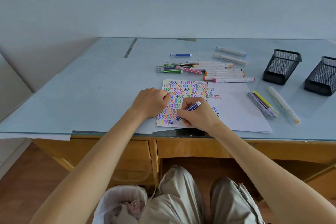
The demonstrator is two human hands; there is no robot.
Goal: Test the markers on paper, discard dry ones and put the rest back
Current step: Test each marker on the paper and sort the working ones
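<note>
My right hand (198, 112) grips a blue striped marker (187, 112), its tip down on the near left corner of the white paper (236, 107). The sheet's left part is covered with coloured zigzag marks. My left hand (151, 102) rests as a loose fist on the paper's left edge; whether it holds the cap is hidden. A pile of markers (209, 71) lies behind the paper, and a lone blue marker (181, 54) lies farther back. Three thin markers (261, 104) and a thick white one (282, 104) lie to the right.
Two black mesh pen holders (281, 66) (322, 76) stand at the right of the glass-topped desk (91, 87). A lined waste bin (120, 203) sits on the floor by my left knee. The wall is close behind the desk.
</note>
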